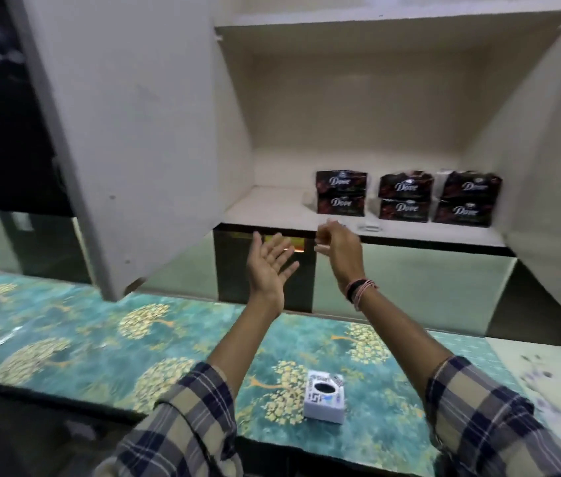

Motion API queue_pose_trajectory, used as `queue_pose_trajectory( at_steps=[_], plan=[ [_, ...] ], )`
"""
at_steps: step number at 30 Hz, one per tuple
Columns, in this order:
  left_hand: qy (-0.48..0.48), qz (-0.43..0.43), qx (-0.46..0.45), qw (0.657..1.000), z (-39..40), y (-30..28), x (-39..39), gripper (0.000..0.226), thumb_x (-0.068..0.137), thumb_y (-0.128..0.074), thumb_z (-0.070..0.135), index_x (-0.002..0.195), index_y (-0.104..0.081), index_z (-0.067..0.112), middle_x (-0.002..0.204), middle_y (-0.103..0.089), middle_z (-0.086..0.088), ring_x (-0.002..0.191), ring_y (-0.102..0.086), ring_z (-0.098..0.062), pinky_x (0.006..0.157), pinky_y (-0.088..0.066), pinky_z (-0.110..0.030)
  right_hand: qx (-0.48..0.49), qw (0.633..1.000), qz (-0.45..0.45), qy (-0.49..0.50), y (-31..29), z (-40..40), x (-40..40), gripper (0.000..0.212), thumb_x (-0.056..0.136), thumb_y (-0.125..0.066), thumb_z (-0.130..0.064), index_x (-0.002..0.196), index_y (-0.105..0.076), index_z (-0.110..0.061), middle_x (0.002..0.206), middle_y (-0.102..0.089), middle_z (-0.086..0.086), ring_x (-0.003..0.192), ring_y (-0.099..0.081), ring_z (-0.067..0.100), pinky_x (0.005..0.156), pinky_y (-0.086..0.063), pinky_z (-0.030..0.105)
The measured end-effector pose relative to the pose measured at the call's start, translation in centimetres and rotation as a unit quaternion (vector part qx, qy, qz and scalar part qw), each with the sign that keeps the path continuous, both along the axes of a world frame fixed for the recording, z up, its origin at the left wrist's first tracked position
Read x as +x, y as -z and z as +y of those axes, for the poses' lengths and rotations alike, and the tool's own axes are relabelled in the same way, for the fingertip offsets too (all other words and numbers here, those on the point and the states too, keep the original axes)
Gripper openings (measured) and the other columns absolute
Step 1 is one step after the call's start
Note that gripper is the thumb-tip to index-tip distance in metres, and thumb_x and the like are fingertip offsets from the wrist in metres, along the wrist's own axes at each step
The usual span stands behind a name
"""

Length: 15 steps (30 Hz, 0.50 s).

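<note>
1. My left hand (268, 266): fingers spread wide, holding nothing.
2. My right hand (339, 249): fingers curled and blurred; I cannot tell whether it holds anything.
3. At one o'clock from it, dark glossy plastic Dove packs (406, 197) sit stacked on the white cabinet shelf (272, 208).

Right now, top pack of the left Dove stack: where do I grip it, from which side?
Pinch the top left pack across its left and right ends, coming straight in from the front. It sits atop the lower pack, so its underside is blocked; bare shelf lies left of it and a gap parts it from the middle stack.
</note>
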<state>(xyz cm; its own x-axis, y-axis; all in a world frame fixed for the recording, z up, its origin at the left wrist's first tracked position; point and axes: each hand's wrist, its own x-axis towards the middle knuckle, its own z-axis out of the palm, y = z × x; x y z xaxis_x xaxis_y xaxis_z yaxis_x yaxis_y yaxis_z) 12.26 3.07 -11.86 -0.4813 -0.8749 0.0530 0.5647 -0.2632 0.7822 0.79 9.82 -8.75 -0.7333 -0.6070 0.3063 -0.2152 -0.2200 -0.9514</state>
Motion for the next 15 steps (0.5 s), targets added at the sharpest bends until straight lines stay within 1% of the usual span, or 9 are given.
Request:
queue_pose_trajectory(
  at_steps=[3,6,7,8,9,10,11,13,15],
  plan=[
    [0.033,0.014,-0.035,0.999,-3.6,-3.9,-5.2,0.065,0.101,-0.038,0.059,0.133,-0.062,0.009,0.132,-0.069,-0.015,0.123,-0.065,-0.028,0.104,-0.048,-0.049,-0.029,0.995,0.042,0.08,-3.9,-1.1,-5.3,0.04,0.098,-0.047,-0.042,0.077,-0.068,-0.016,0.082,-0.068,0.008,0.079,-0.064,0.021,0.081,-0.06,0.048],
    [0.047,0.027,-0.068,0.996,-7.3,-7.6,-9.0,0.063,0.1,-0.039,0.061,0.13,-0.063,0.01,0.129,-0.07,-0.013,0.121,-0.066,-0.028,0.107,-0.048,-0.05,-0.022,0.982,0.097,0.164,-8.0,-3.0,-10.3,0.037,0.095,-0.047,-0.042,0.078,-0.064,-0.014,0.078,-0.063,0.008,0.072,-0.059,0.022,0.079,-0.058,0.055],
    [0.05,0.033,-0.071,0.996,-8.8,-8.6,-10.2,0.065,0.1,-0.039,0.061,0.131,-0.063,0.01,0.128,-0.07,-0.013,0.12,-0.066,-0.028,0.107,-0.048,-0.051,-0.013,0.973,0.115,0.198,-9.3,-4.1,-11.7,0.037,0.093,-0.047,-0.044,0.078,-0.064,-0.014,0.074,-0.062,0.007,0.069,-0.057,0.02,0.077,-0.058,0.054],
    [0.052,0.038,-0.074,0.995,-10.0,-9.6,-11.1,0.066,0.1,-0.039,0.061,0.133,-0.062,0.009,0.129,-0.07,-0.013,0.12,-0.066,-0.027,0.107,-0.048,-0.05,0.004,0.965,0.13,0.227,-10.5,-4.8,-12.6,0.037,0.092,-0.049,-0.044,0.076,-0.063,-0.014,0.07,-0.06,0.005,0.065,-0.054,0.019,0.072,-0.057,0.05],
    [0.053,0.042,-0.079,0.995,-10.8,-10.3,-11.8,0.066,0.1,-0.038,0.06,0.134,-0.061,0.008,0.129,-0.07,-0.013,0.12,-0.066,-0.027,0.106,-0.049,-0.05,0.028,0.956,0.148,0.25,-11.6,-5.4,-13.5,0.036,0.093,-0.05,-0.042,0.073,-0.062,-0.014,0.065,-0.057,0.003,0.06,-0.052,0.019,0.064,-0.054,0.041],
    [0.058,0.04,-0.083,0.994,-11.9,-10.9,-12.5,0.067,0.1,-0.038,0.06,0.135,-0.061,0.008,0.129,-0.07,-0.013,0.12,-0.067,-0.027,0.106,-0.049,-0.05,0.062,0.946,0.169,0.268,-12.6,-6.2,-14.4,0.036,0.093,-0.051,-0.038,0.07,-0.06,-0.012,0.06,-0.054,0.002,0.056,-0.048,0.02,0.057,-0.047,0.033],
    [0.065,0.04,-0.081,0.994,-12.8,-11.2,-13.3,0.067,0.101,-0.037,0.06,0.136,-0.06,0.008,0.129,-0.07,-0.013,0.12,-0.067,-0.026,0.105,-0.05,-0.05,0.099,0.935,0.193,0.281,-13.5,-7.2,-15.4,0.036,0.094,-0.051,-0.033,0.067,-0.058,-0.011,0.056,-0.048,0.002,0.054,-0.044,0.021,0.052,-0.038,0.03],
    [0.075,0.046,-0.077,0.993,-14.5,-11.4,-14.6,0.067,0.1,-0.037,0.06,0.135,-0.061,0.008,0.128,-0.071,-0.013,0.119,-0.068,-0.026,0.105,-0.051,-0.049,0.183,0.913,0.228,0.283,-14.6,-9.2,-17.5,0.033,0.093,-0.052,-0.032,0.069,-0.055,-0.01,0.059,-0.043,0.006,0.059,-0.041,0.024,0.053,-0.03,0.032],
    [0.079,0.044,-0.077,0.993,-15.7,-11.2,-15.6,0.067,0.1,-0.038,0.06,0.135,-0.062,0.008,0.127,-0.072,-0.012,0.118,-0.068,-0.025,0.104,-0.052,-0.049,0.273,0.891,0.252,0.261,-15.5,-11.0,-18.6,0.029,0.093,-0.055,-0.035,0.081,-0.059,-0.01,0.072,-0.05,0.009,0.072,-0.049,0.026,0.057,-0.032,0.03]
  ],
)
